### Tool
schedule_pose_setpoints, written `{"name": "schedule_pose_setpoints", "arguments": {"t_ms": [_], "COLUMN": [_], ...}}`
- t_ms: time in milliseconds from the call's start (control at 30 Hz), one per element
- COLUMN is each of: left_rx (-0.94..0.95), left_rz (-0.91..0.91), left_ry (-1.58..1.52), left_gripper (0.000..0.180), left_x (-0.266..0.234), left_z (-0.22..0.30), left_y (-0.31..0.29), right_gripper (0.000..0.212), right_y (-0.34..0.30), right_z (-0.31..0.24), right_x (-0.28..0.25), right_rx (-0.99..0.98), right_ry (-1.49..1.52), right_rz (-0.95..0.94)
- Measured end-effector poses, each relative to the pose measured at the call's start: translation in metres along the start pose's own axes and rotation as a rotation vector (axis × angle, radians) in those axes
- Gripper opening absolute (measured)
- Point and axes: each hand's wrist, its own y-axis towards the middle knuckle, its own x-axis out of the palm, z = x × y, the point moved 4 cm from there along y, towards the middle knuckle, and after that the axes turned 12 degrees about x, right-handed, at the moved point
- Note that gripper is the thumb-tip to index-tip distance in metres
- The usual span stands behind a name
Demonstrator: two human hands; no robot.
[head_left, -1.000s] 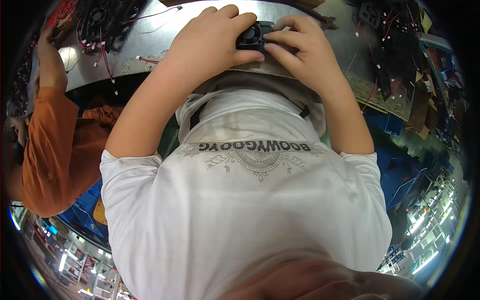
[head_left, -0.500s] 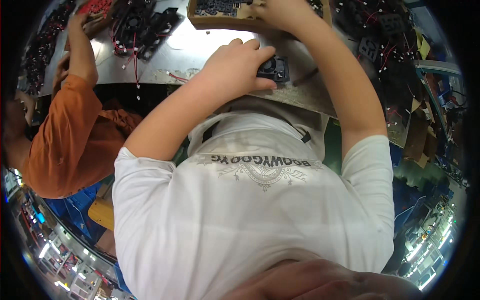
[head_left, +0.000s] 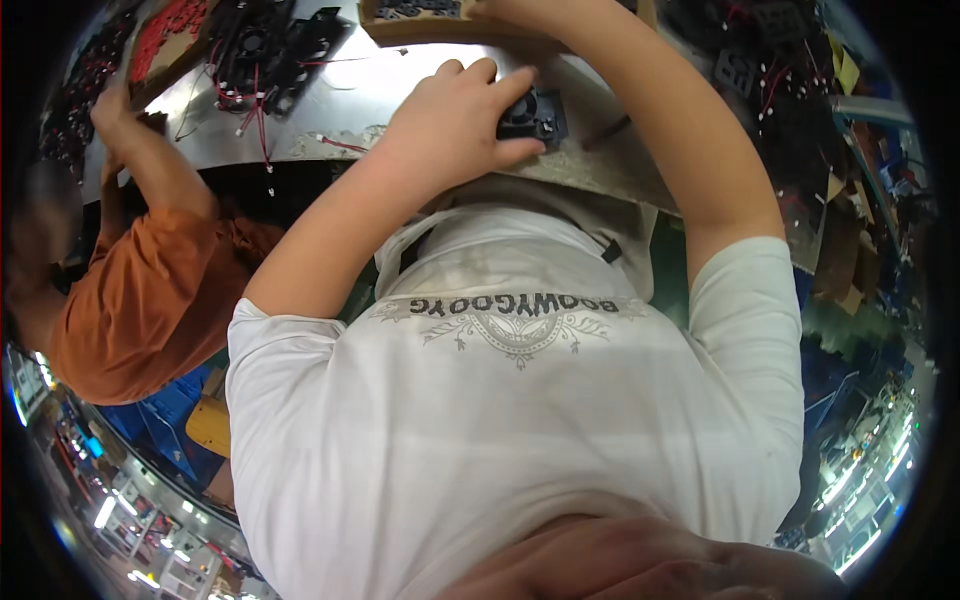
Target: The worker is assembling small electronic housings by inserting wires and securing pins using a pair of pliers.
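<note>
On the metal tabletop near its front edge sits a small black cooling fan (head_left: 545, 118) in a square housing. My left hand (head_left: 455, 125) closes round the fan's left side, index finger beyond it and thumb on the near side. Beyond it, at the top edge, is a shallow cardboard box (head_left: 430, 31) with small dark parts (head_left: 415, 8) inside. My right hand (head_left: 515, 8) reaches over this box; its fingers are cut off by the picture's edge and blurred, so whatever they touch is hidden.
Several black fans with red wires (head_left: 255, 50) lie to the left, and more wired dark parts (head_left: 770, 75) to the right. At far left a co-worker in an orange sleeve (head_left: 150, 300) works beside a box of red parts (head_left: 165, 40). A loose red wire (head_left: 340, 144) lies near the table edge.
My right hand has moved left over the box, its fingers passing toward the upper edge. My left hand stays at the fan. The co-worker's arm has lowered away from the red parts.
</note>
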Motion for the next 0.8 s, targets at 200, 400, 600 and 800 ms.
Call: {"name": "schedule_pose_setpoints", "arguments": {"t_ms": [200, 400, 600, 800], "left_rx": [0.004, 0.006, -0.030, 0.051], "left_rz": [0.007, 0.055, 0.049, 0.071], "left_ry": [-0.006, -0.062, -0.111, -0.070], "left_gripper": [0.073, 0.073, 0.069, 0.069], "left_x": [0.007, 0.009, 0.006, 0.012], "left_z": [-0.002, -0.012, -0.012, -0.013], "left_y": [0.006, 0.000, -0.006, 0.002], "right_gripper": [0.019, 0.021, 0.017, 0.020], "right_y": [0.028, -0.027, -0.114, -0.124], "right_z": [0.010, 0.031, 0.056, 0.082], "right_x": [0.025, -0.008, -0.009, -0.020], "right_rx": [0.012, -0.060, 0.179, 0.245], "right_ry": [-0.142, 0.472, 0.536, 0.377], "right_rz": [0.057, 0.243, 0.241, 0.271]}}
